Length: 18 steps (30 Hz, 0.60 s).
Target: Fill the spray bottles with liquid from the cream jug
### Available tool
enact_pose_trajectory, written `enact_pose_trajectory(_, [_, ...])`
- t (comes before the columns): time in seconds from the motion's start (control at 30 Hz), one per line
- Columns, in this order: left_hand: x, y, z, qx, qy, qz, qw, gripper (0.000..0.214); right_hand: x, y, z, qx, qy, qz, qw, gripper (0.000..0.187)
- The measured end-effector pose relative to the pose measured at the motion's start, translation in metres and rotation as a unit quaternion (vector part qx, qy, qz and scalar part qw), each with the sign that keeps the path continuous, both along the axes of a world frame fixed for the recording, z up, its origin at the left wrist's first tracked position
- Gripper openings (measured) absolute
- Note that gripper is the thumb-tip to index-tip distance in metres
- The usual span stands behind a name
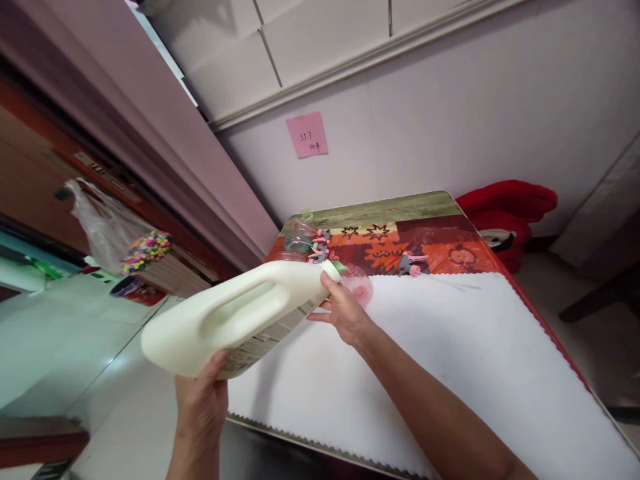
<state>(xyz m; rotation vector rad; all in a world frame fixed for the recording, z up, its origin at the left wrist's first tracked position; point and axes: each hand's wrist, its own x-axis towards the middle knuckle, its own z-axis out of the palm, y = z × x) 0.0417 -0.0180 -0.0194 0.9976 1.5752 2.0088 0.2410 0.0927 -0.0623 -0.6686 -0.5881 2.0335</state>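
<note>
A large white plastic jug [235, 317] with a moulded handle lies tilted on its side in the air, its neck pointing right. My left hand [203, 397] grips its base from below. My right hand [343, 310] is closed around the neck, by a green spout or cap [339, 267]. Just beyond the neck a small pink clear bottle [361, 285] sits at the edge of the white cloth [450, 360]; whether my fingers touch it is unclear.
The table [395, 207] carries an orange patterned cover and several small spray bottles with pink and grey trigger heads [313, 243]. A pink note [307, 135] is stuck on the wall. A red cushion [505, 207] lies at right, a plastic bag [120, 233] hangs at left.
</note>
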Motion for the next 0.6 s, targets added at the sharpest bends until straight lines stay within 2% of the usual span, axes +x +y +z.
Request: enact_pose_trajectory(0.6, [0.0047, -0.0001, 0.0054, -0.004, 0.018, 0.003, 1.000, 0.063, 0.0003, 0.0009, 0.0003, -0.013, 0.005, -0.001, 1.000, 0.056])
